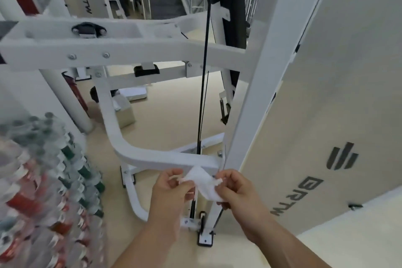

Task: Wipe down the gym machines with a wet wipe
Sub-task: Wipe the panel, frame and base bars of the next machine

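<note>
Just below the curved white machine bar (165, 160), both hands hold a crumpled wet wipe (202, 183) stretched between them. The left hand (171, 191) pinches its left edge between curled fingers and thumb. The right hand (237, 193) pinches the right edge, some fingertips hidden behind the cloth. Whether the wipe's top touches the bar cannot be told. A black cable (204, 72) rises behind the bar. Left of the bar, packed bottles (43, 180) are blurred and cut off at the edge. Right of it a beige panel (326, 104) is also cut off.
</note>
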`<action>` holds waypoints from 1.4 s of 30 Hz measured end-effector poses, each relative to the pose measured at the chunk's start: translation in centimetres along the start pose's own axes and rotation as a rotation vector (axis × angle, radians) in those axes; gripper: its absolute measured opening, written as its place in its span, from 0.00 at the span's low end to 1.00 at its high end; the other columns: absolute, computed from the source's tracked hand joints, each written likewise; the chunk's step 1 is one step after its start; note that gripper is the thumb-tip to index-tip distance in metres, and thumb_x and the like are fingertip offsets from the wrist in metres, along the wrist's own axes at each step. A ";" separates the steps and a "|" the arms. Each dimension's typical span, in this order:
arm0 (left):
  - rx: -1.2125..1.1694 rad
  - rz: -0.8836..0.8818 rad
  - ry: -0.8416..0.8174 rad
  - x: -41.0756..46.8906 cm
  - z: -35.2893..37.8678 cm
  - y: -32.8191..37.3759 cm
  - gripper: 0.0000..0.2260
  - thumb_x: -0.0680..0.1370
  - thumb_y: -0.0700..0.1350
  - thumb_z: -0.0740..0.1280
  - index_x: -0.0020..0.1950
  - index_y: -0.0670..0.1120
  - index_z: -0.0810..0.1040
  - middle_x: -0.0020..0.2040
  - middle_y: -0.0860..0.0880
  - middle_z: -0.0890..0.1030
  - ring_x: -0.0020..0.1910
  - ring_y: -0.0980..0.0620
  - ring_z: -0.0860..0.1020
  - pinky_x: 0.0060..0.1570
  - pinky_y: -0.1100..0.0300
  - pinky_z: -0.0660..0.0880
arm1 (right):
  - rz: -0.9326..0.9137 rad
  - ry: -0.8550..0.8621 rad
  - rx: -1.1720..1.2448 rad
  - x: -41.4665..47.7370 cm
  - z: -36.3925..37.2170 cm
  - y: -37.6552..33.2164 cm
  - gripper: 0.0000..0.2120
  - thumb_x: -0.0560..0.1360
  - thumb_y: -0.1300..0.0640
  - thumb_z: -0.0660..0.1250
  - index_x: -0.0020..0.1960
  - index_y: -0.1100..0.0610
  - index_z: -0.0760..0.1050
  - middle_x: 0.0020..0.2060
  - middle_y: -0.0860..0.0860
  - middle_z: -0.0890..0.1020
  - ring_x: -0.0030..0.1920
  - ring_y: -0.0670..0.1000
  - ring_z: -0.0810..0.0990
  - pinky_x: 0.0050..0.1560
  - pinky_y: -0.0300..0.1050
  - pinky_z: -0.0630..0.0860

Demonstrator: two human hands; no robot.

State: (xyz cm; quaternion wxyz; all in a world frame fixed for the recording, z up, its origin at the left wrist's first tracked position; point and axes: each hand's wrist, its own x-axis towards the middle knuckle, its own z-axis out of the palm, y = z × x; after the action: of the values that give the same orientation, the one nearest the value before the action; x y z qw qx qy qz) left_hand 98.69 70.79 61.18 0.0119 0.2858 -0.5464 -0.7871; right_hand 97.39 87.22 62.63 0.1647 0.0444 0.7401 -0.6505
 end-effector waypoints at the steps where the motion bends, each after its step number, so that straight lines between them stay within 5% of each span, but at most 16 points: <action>1: 0.032 -0.028 -0.005 -0.4 -0.4 0.8 0.16 0.74 0.27 0.67 0.55 0.44 0.77 0.46 0.41 0.82 0.40 0.45 0.78 0.47 0.47 0.77 | 0.048 0.017 0.008 -0.7 0.3 -0.5 0.06 0.73 0.58 0.67 0.43 0.48 0.79 0.38 0.49 0.78 0.38 0.51 0.72 0.42 0.49 0.67; 5: 0.204 -0.106 -0.116 -2.1 -2.1 4.1 0.13 0.76 0.29 0.65 0.54 0.43 0.81 0.48 0.40 0.85 0.44 0.42 0.82 0.54 0.41 0.79 | 0.179 0.046 0.056 -2.8 1.6 -2.1 0.08 0.66 0.55 0.63 0.41 0.50 0.79 0.38 0.48 0.78 0.37 0.49 0.73 0.41 0.46 0.68; 8: 0.309 -0.104 -0.190 -2.1 -2.5 6.5 0.10 0.77 0.30 0.64 0.51 0.40 0.82 0.46 0.40 0.86 0.46 0.39 0.85 0.51 0.41 0.82 | 0.198 0.010 0.189 -3.5 2.5 -3.1 0.14 0.67 0.52 0.66 0.52 0.47 0.82 0.46 0.52 0.82 0.43 0.48 0.81 0.40 0.44 0.76; 13: 0.436 -0.119 -0.322 -0.9 -0.8 8.2 0.11 0.75 0.29 0.61 0.49 0.39 0.80 0.46 0.40 0.84 0.41 0.46 0.84 0.49 0.43 0.83 | 0.113 0.029 0.005 -2.1 3.1 -3.8 0.17 0.71 0.56 0.72 0.54 0.37 0.78 0.46 0.56 0.82 0.41 0.51 0.83 0.38 0.51 0.78; 18: 0.520 -0.081 -0.197 1.3 0.8 6.7 0.16 0.75 0.31 0.66 0.55 0.49 0.79 0.48 0.44 0.82 0.36 0.51 0.81 0.41 0.55 0.81 | -0.033 0.100 -0.107 1.2 1.7 -2.8 0.11 0.77 0.62 0.66 0.48 0.45 0.73 0.39 0.47 0.79 0.33 0.49 0.76 0.32 0.44 0.73; 21: 0.606 -0.023 -0.142 2.2 0.9 6.0 0.15 0.75 0.37 0.68 0.57 0.53 0.76 0.42 0.48 0.79 0.36 0.55 0.77 0.40 0.59 0.74 | -0.084 0.091 -0.234 2.9 1.8 -1.5 0.15 0.79 0.65 0.63 0.43 0.46 0.78 0.39 0.39 0.80 0.37 0.43 0.76 0.40 0.40 0.72; 24: 0.770 0.044 -0.153 3.9 -0.2 6.3 0.13 0.77 0.45 0.70 0.58 0.57 0.75 0.47 0.54 0.78 0.43 0.57 0.76 0.41 0.63 0.71 | -0.054 0.128 -0.372 4.4 2.7 -0.8 0.15 0.81 0.62 0.62 0.61 0.48 0.80 0.56 0.41 0.80 0.47 0.42 0.78 0.52 0.38 0.74; 29: 1.189 0.336 -0.344 9.1 -4.2 7.3 0.15 0.79 0.47 0.69 0.65 0.55 0.73 0.60 0.58 0.73 0.60 0.55 0.72 0.59 0.60 0.70 | -0.034 0.210 -0.490 6.3 5.0 -0.8 0.21 0.82 0.61 0.62 0.74 0.51 0.71 0.64 0.45 0.75 0.46 0.38 0.76 0.45 0.24 0.68; 35: 1.550 0.625 -0.701 14.6 -7.0 8.6 0.22 0.77 0.52 0.67 0.71 0.52 0.73 0.67 0.53 0.73 0.67 0.48 0.71 0.67 0.53 0.66 | 0.124 0.304 -0.798 7.6 7.8 -0.8 0.23 0.84 0.57 0.60 0.79 0.53 0.64 0.69 0.51 0.68 0.57 0.53 0.79 0.58 0.41 0.75; 39: 1.667 0.615 -0.913 16.5 -7.3 8.3 0.29 0.80 0.55 0.63 0.80 0.53 0.59 0.76 0.54 0.61 0.74 0.50 0.62 0.74 0.53 0.60 | 0.279 0.287 -1.150 8.2 9.3 -1.4 0.28 0.82 0.61 0.61 0.80 0.53 0.57 0.69 0.59 0.65 0.55 0.59 0.81 0.50 0.50 0.77; 42: 1.672 0.641 -0.962 17.3 -7.5 8.1 0.30 0.80 0.56 0.62 0.81 0.53 0.57 0.77 0.54 0.59 0.74 0.50 0.61 0.74 0.52 0.60 | 0.156 0.375 -1.312 8.1 10.1 -1.8 0.32 0.73 0.66 0.68 0.76 0.59 0.66 0.63 0.60 0.72 0.55 0.62 0.80 0.47 0.50 0.77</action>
State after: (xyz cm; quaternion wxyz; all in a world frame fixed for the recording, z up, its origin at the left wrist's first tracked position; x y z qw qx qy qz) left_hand 85.32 55.37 58.84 -0.2023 -0.3045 -0.9196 -0.1440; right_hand 91.13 75.86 60.93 0.0732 0.1006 0.9916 -0.0354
